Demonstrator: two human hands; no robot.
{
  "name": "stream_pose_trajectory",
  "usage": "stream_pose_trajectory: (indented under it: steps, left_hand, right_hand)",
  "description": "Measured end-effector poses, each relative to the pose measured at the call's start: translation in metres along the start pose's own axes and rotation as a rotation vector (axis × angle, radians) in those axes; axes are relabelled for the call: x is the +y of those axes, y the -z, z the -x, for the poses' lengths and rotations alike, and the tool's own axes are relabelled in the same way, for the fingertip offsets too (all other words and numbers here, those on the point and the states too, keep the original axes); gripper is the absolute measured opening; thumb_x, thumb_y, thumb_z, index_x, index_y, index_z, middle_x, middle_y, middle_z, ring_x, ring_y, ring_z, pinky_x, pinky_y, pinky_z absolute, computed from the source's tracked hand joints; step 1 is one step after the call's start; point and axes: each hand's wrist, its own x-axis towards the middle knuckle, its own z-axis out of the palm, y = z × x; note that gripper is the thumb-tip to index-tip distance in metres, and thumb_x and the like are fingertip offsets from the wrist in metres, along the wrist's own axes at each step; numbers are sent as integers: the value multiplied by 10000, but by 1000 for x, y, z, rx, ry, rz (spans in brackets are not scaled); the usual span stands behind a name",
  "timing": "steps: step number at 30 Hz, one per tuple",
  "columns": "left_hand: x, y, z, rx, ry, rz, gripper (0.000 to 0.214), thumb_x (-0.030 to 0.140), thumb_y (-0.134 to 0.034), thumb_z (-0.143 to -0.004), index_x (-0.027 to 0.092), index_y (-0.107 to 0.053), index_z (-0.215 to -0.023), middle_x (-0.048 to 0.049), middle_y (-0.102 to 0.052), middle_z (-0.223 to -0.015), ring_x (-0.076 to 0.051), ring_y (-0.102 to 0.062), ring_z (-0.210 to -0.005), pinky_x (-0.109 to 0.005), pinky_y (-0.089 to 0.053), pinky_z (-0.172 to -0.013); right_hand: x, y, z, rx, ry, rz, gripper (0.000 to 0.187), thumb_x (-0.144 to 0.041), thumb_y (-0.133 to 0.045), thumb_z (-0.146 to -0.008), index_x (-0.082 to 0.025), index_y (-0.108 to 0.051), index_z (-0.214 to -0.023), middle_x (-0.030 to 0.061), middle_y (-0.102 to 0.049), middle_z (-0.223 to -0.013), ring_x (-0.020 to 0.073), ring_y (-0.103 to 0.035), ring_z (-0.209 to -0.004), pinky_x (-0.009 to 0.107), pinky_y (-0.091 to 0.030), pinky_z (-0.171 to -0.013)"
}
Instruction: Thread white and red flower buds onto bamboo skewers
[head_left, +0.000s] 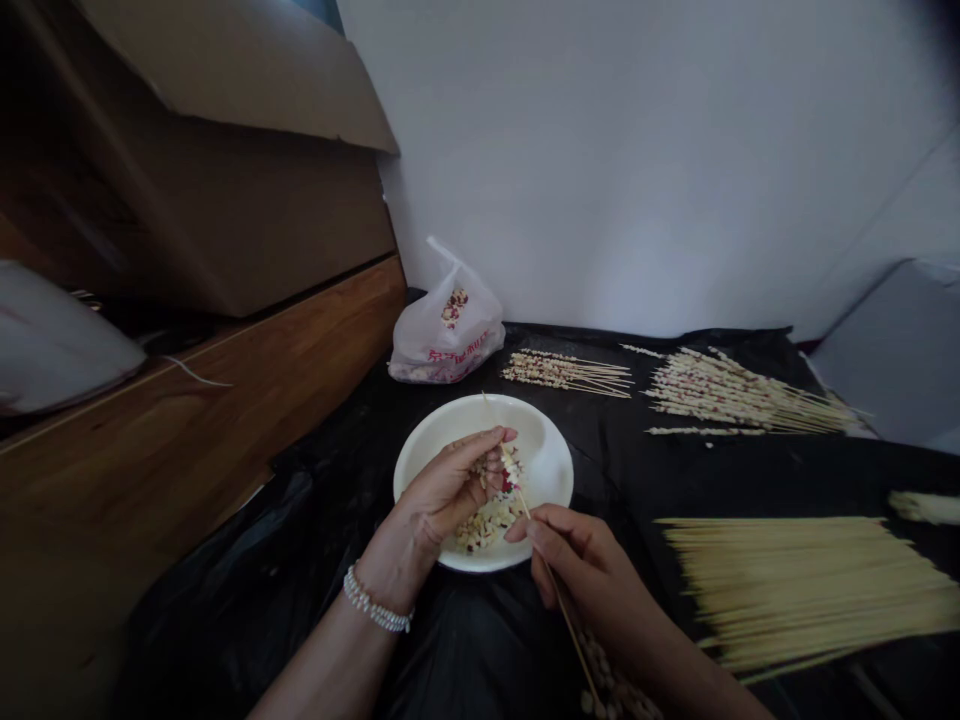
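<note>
Over a cream-white bowl, my left hand has its fingers curled, thumb and forefinger pinched beside the upper part of a thin wooden skewer. Small pale pieces, some with reddish parts, show inside those fingers. More pale pieces are threaded on the skewer just below the fingertips. My right hand grips the skewer lower down, between thumb and fingers, at the bowl's near right rim. Loose pale pieces lie in the bowl. What is in the left palm is partly hidden.
Behind the bowl stands a white plastic bag. Threaded skewers lie in a small group and a larger pile. Bare skewers are spread at right on black sheeting. A cardboard box rises at left.
</note>
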Motion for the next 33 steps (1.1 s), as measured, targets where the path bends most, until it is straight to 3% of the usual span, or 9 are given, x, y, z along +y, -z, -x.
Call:
stream_pose_trajectory:
  steps: [2, 7, 12, 16, 19, 22, 26, 30, 33]
  left_hand:
    - [0, -5, -1, 38, 82, 33, 105, 162, -837, -724, 136, -746, -770, -11, -626, -666, -71, -534, -561, -173, -459, -513]
    - [-3, -7, 2, 70, 139, 65, 166, 128, -854, -705, 92, -762, -839, -37, -677, -731, -63, -555, -575, -159, -457, -518]
    - [-1, -8, -2, 139, 130, 245, 45, 140, -715, -860, 117, -739, -891, -50, -709, -803, -82, -625, -631, -165, -533, -584]
    - [0, 4, -10, 184, 136, 258, 171, 74, -553, -915, 146, -708, -910, -82, -740, -929, -172, -719, -877, -274, -613, -765]
    - [-2, 18, -14, 111, 97, 142, 151, 93, -624, -855, 159, -702, -967, -109, -742, -1030, -252, -699, -1070, -383, -604, -904]
    - [-7, 28, -17, 56, 47, 49, 304, 95, -718, -763, 155, -695, -1060, -133, -739, -1079, -306, -661, -1171, -428, -579, -967]
    - [-12, 31, -18, 95, -32, 56, 348, 127, -649, -822, 189, -668, -1164, -118, -733, -1126, -279, -644, -1219, -411, -573, -985]
    - [-10, 30, -19, 146, 43, 109, 292, 126, -533, -915, 196, -668, -1165, -98, -736, -1108, -238, -667, -1179, -371, -596, -938]
    - [-7, 32, -19, 145, 65, 122, 243, 132, -556, -925, 168, -679, -1131, -112, -729, -1114, -213, -681, -1137, -310, -600, -901]
  right_hand:
    - [-2, 1, 0, 16, 11, 4, 385, -560, -592, -855, -181, -643, -808, -85, -466, -419, 81, -295, -358, 221, -189, -403]
    - [-3, 3, 0, 46, 50, 6, 361, -529, -598, -865, -178, -649, -799, -81, -478, -425, 81, -306, -375, 223, -205, -419]
    - [-1, 5, -2, 45, 13, -25, 388, -549, -603, -863, -166, -660, -858, -84, -490, -441, 71, -297, -344, 217, -172, -388]
    - [-2, 5, -2, 46, 3, -33, 400, -567, -615, -846, -169, -656, -838, -84, -490, -435, 66, -280, -338, 218, -158, -386]
    - [-2, 3, -1, 44, 4, -37, 403, -576, -626, -834, -175, -654, -818, -84, -486, -427, 70, -287, -346, 218, -169, -394]
    - [-1, 2, 0, 48, -2, -42, 411, -588, -631, -827, -178, -653, -808, -84, -482, -423, 72, -291, -351, 219, -176, -397]
    - [-2, 1, 0, 41, -17, -46, 396, -576, -630, -837, -182, -658, -812, -82, -484, -429, 70, -281, -344, 220, -170, -389]
    - [-2, 1, 1, 35, 7, -40, 391, -566, -628, -846, -179, -659, -795, -77, -485, -424, 75, -318, -357, 215, -204, -400]
    - [-2, 1, 2, 11, -22, -42, 405, -577, -626, -844, -175, -663, -817, -84, -483, -423, 64, -287, -335, 212, -175, -381]
